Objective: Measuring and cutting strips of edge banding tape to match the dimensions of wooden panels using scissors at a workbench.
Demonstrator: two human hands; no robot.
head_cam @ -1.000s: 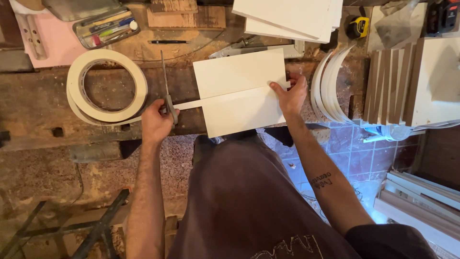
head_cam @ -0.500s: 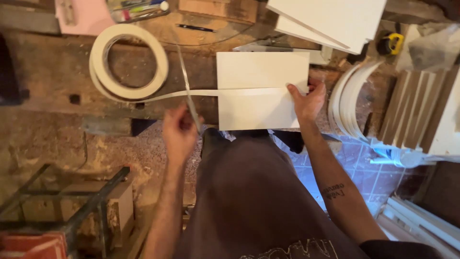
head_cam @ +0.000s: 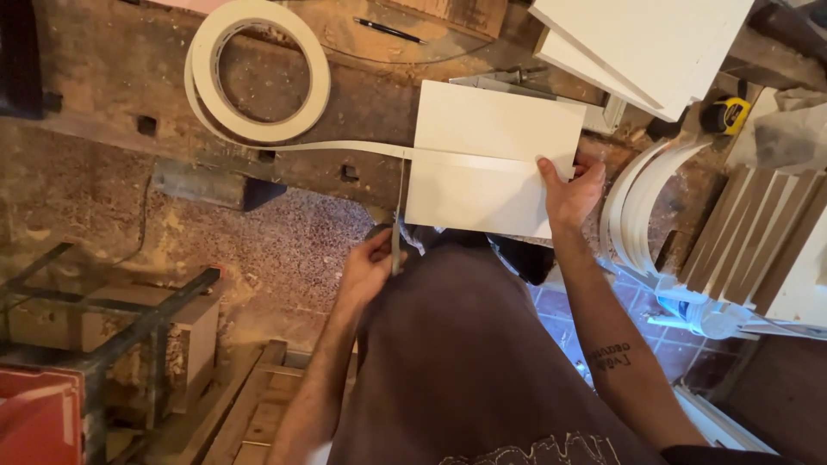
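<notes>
A: Left to right. Far left, below the bench's near edge: dark metal frame (head_cam: pixel 103 319) and a red box corner (head_cam: pixel 39 418), on the floor. On the worn wooden workbench (head_cam: pixel 112 103), towards the far edge, the big cream coil of edge-banding tape (head_cam: pixel 258 73). Its loose end runs right as a flat strip (head_cam: pixel 345 148) along the near edge.

B: Change over the last second?

A: The view has swung left and down. The left hand (head_cam: pixel 366 271), up at the bench edge a second ago, has dropped back towards the body. It is closed round a thin grey blade-like tool (head_cam: pixel 398 215) that reaches up to the strip just left of the panel. I judge a cut at that point; whether the strip is severed, cannot tell.

B: The panel?

A: White rectangular board (head_cam: pixel 495 159), overhanging the near edge, the strip laid across its middle. Position against the bench unchanged. Right hand (head_cam: pixel 568 191) stays pressed on its right end, fingers spread flat, clamped on nothing.

B: Room?

A: Open bench left of the panel up to the coil. Tight to the right: curved white strips (head_cam: pixel 642 207), ribbed white slats (head_cam: pixel 749 232), just beside the hand. Stacked white boards (head_cam: pixel 646 47) near the far right corner, yellow tape measure (head_cam: pixel 730 114) beside them.
</notes>
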